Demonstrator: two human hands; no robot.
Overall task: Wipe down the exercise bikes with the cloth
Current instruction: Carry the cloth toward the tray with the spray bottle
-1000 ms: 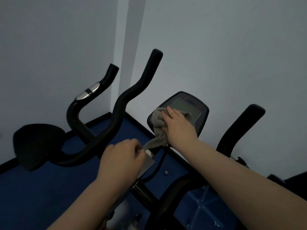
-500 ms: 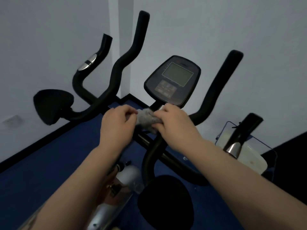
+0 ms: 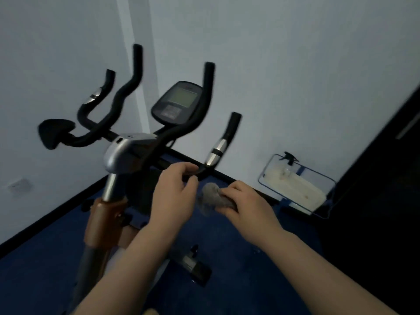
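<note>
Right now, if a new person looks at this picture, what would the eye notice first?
First come the two bare hands at the centre: the right hand holds a bunched grey cloth, and the left hand is curled just beside it. Behind them stands the exercise bike's console among black handlebars. A spray bottle sits by the wall, right.

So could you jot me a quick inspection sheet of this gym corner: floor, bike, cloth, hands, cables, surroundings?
Surface: blue floor, dim light.
Job's things: exercise bike with console facing the camera; grey cloth bunched up, clear of the bike.
Clutter: tray against the wall, spray bottle at its back edge.
Grippers: right hand holds the cloth; left hand curled beside it, whether it touches the cloth cannot be told.
Cables: nothing seen.
Surroundings: pale wall, wall socket, dark panel on the right.
</note>
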